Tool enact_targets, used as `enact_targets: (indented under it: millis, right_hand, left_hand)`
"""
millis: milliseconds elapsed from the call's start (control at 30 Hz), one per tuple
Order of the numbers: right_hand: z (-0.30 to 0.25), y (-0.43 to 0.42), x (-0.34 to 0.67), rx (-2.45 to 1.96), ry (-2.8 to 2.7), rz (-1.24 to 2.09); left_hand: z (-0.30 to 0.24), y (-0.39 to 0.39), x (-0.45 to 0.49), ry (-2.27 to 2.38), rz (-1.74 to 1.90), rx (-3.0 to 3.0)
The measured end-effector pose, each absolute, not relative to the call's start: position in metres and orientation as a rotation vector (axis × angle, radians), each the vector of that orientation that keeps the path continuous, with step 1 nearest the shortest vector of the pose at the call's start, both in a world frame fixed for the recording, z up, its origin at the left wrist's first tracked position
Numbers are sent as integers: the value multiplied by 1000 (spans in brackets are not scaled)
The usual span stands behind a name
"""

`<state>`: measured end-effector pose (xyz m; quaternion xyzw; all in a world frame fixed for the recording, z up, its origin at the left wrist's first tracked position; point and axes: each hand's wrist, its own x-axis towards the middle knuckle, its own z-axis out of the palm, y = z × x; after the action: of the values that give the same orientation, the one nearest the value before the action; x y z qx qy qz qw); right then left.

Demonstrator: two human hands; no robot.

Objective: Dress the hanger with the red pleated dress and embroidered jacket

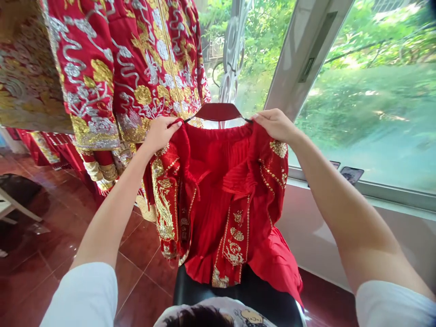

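Note:
In front of me hangs a red pleated skirt [211, 181] with gold-embroidered panels and beaded edging. Its gathered waistband is spread along a hanger [218, 111] with a dark red middle and thin black ends. My left hand [163, 132] pinches the waistband at the hanger's left end. At the opposite end, my right hand [275, 123] is closed on the other side of the waistband, fingers over the top. The skirt's lower folds reach down onto a black seat [190, 290]. Cloth hides both ends of the hanger.
Red jackets [136, 68] with gold and silver embroidery hang close on the left. A white ornate metal stand [230, 81] rises behind the hanger. To the right, phones [352, 175] lie on the sill of a large window [371, 104]. A white chair [13, 204] stands far left.

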<state>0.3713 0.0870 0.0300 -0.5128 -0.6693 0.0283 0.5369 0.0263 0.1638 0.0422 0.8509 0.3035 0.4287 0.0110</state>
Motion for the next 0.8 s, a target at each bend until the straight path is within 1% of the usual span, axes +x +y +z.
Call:
enact_targets:
  millis: [100,167,233,300,367,400,500,567,600,633,700,800]
  right_hand:
    - [24,85,366,-1200,-1589,-1]
    - [23,85,364,-1168,-1566,-90]
    - [26,85,363,-1166,-1578,-163]
    - [30,83,362,-1211,-1638,-209]
    - [27,72,355,-1288,-1707,-291]
    - [22,62,348,-1324,-1708,-367]
    - [-20,17,316,-1389,-1495,-653]
    - [-65,-15,290,-1437,-1281,-718]
    - [-89,-27,277,-1499,-1194,-696]
    - [-112,-36,267,-1599,-1125,-622]
    - [-148,-42,252,-1825,-1018,-398]
    - [-169,-31,249,-1982,-851,-147]
  left_hand:
    - [33,171,37,915,1626,2523]
    - [30,178,42,896,1746,2428]
    - [31,184,46,879,1758,2392]
    - [33,183,48,880,1665,2443]
    - [29,170,48,952,1616,2524]
    - [22,158,47,1025,1648,2547]
    - [-23,104,43,1313,1960,2430]
    - [-67,69,42,1435,2115,2268]
    - [-89,56,42,1505,2059,2214]
    - [-109,48,44,1573,1926,2161]
    - [-135,44,49,1673,1620,2065]
    - [-139,55,57,1851,1277,2015]
